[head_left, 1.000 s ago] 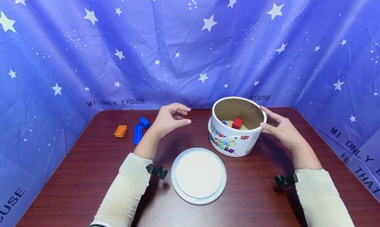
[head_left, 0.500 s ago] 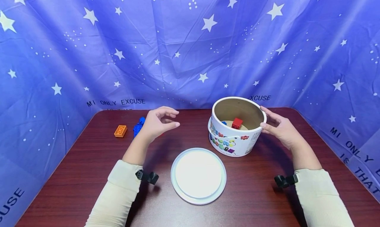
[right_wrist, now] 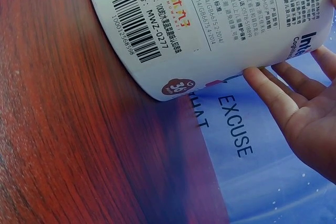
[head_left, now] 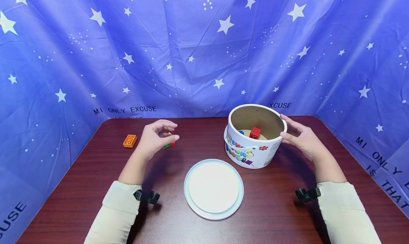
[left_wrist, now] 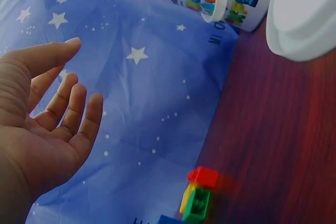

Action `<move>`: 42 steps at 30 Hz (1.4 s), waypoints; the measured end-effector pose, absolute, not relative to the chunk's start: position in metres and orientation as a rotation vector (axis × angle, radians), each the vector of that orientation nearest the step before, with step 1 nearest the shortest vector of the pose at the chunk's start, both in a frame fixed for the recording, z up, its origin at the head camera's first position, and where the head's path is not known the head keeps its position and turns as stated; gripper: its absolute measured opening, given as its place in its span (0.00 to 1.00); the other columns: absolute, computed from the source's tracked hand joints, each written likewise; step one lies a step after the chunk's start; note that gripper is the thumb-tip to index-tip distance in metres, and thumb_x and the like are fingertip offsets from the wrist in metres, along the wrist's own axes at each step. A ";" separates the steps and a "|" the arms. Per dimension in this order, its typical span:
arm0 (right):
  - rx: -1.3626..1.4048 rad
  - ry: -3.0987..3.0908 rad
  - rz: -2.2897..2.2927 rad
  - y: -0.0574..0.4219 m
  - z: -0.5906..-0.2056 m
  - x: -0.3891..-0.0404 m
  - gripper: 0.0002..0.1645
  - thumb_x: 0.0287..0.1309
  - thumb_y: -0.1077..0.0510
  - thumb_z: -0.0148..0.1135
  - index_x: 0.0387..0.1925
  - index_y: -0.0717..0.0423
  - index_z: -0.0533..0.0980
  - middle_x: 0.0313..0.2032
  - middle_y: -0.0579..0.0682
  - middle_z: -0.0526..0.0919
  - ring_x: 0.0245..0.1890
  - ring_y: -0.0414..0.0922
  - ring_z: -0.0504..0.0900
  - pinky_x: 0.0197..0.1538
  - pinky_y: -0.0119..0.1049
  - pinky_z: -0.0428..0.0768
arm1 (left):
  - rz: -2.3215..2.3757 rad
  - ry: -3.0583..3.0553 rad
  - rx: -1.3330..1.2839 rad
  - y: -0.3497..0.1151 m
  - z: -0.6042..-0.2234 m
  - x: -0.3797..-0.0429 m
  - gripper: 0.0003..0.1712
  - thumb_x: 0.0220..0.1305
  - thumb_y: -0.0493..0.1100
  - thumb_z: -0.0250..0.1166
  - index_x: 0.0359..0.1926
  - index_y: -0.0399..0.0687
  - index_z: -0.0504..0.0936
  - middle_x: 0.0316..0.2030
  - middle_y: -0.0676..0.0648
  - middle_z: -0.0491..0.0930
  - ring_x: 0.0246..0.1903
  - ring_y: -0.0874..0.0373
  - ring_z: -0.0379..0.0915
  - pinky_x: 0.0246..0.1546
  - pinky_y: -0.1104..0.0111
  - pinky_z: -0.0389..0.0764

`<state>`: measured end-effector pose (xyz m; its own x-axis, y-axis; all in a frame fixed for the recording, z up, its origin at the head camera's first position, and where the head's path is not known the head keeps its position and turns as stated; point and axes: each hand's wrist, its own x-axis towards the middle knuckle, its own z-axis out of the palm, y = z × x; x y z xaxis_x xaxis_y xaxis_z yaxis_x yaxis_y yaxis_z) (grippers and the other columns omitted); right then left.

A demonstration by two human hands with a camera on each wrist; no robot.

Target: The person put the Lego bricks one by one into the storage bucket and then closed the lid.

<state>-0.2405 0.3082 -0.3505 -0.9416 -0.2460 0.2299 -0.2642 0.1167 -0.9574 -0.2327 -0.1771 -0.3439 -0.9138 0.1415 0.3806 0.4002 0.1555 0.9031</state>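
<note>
My left hand (head_left: 156,139) hovers over the left of the table, holding nothing, with its fingers loosely bent and spread from the thumb. Just past its fingers lie a green brick (left_wrist: 197,205), a red brick (left_wrist: 203,177) and a yellow piece (left_wrist: 187,199). A blue brick (left_wrist: 171,220) shows at the bottom edge of the left wrist view; the hand hides it in the head view. My right hand (head_left: 301,139) touches the right side of a white printed bucket (head_left: 246,151), fingers mostly straight against its rim and wall. Inside the bucket are a red block (head_left: 255,133) and a blue piece (head_left: 241,132).
A round white lid (head_left: 214,188) lies on the dark wooden table (head_left: 268,205) in front of the bucket. Left of my left hand sits an orange brick (head_left: 130,141). A blue star-printed cloth (head_left: 191,52) hangs behind the table.
My left hand has moved left and nearer to me, away from the bucket, and now covers the blue bricks. Green and red bricks have come into sight. The right hand and bucket stayed put.
</note>
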 end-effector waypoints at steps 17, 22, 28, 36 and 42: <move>0.540 -2.349 1.980 0.309 -0.351 -0.241 0.40 0.63 0.69 0.59 0.74 0.59 0.56 0.63 0.51 0.67 0.49 0.37 0.80 0.46 0.34 0.82 | -1.802 -2.241 -0.358 -0.213 -0.357 -0.225 0.22 0.51 0.30 0.74 0.49 0.33 0.81 0.39 0.55 0.82 0.44 0.56 0.77 0.41 0.71 0.83; 0.538 -2.354 1.973 0.308 -0.350 -0.241 0.40 0.63 0.69 0.59 0.74 0.59 0.56 0.63 0.53 0.67 0.49 0.37 0.80 0.46 0.35 0.82 | -1.789 -2.201 -0.335 -0.224 -0.361 -0.224 0.21 0.51 0.31 0.75 0.48 0.35 0.82 0.37 0.55 0.83 0.42 0.59 0.77 0.42 0.72 0.82; 0.550 -2.352 1.966 0.308 -0.350 -0.241 0.40 0.63 0.69 0.59 0.73 0.60 0.56 0.64 0.53 0.66 0.49 0.37 0.80 0.46 0.36 0.82 | -1.718 -2.214 -0.251 -0.239 -0.362 -0.221 0.22 0.53 0.35 0.75 0.49 0.33 0.82 0.35 0.57 0.83 0.41 0.59 0.78 0.43 0.75 0.79; 0.547 -2.350 1.967 0.309 -0.351 -0.241 0.40 0.64 0.69 0.59 0.73 0.58 0.57 0.62 0.50 0.68 0.50 0.36 0.80 0.46 0.35 0.82 | -1.676 -2.237 -0.148 -0.261 -0.367 -0.218 0.21 0.54 0.37 0.75 0.50 0.40 0.83 0.37 0.58 0.82 0.45 0.57 0.77 0.40 0.78 0.80; 0.537 -2.360 1.956 0.309 -0.351 -0.241 0.40 0.63 0.69 0.59 0.73 0.59 0.56 0.63 0.52 0.67 0.50 0.36 0.80 0.46 0.34 0.82 | -1.708 -2.189 -0.111 -0.275 -0.373 -0.220 0.23 0.52 0.33 0.75 0.51 0.36 0.82 0.34 0.60 0.82 0.40 0.64 0.77 0.37 0.80 0.80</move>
<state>-0.2413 0.3088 -0.3512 -0.9399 -0.2430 0.2398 -0.2807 0.1505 -0.9479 -0.2198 -0.2747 -0.3726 -0.9317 -0.1577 0.3272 0.2791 0.2658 0.9227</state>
